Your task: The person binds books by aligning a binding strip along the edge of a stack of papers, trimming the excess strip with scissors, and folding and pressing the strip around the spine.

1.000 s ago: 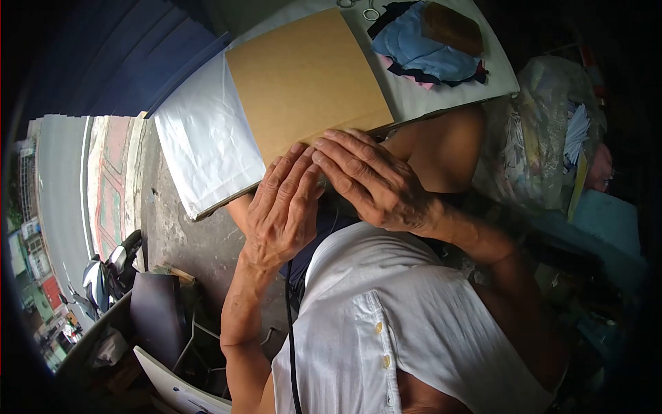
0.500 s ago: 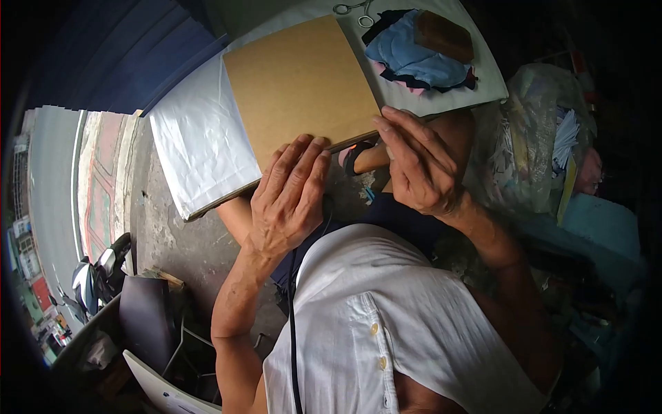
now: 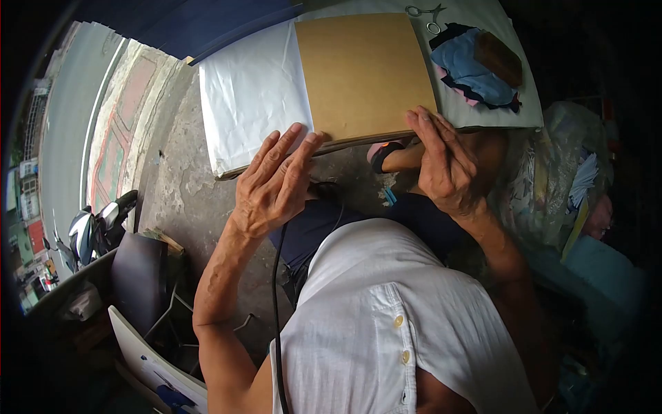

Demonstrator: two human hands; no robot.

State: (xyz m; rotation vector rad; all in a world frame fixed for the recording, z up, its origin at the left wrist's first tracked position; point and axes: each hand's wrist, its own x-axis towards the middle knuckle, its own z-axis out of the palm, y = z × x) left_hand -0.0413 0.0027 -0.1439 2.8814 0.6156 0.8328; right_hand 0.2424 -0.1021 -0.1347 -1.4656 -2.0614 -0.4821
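A brown sheet of paper or thin card [image 3: 365, 76] lies on a table covered with white sheeting [image 3: 252, 90]. My left hand [image 3: 272, 183] has its fingers spread over the table's near edge, around the sheet's near left corner. With fingers stretched out, my right hand [image 3: 445, 162] touches the sheet's near right corner. The undersides of both hands are hidden. To the right of the sheet are blue cloth pieces [image 3: 458, 58] in a pile, with a brown block [image 3: 498, 58] on top. Small metal scissors [image 3: 431, 15] lie beyond them.
Dark blue corrugated panels [image 3: 152, 27] stand at the far left, with a road beyond. A clear plastic bag [image 3: 565, 159] of scraps sits at the right. A dark chair [image 3: 140, 279] is at the lower left. A black cable [image 3: 279, 303] runs down my front.
My left hand has slid leftward along the near edge to the brown sheet's left corner. My right hand stays near the right corner. The camera view has shifted, moving the table rightward in frame.
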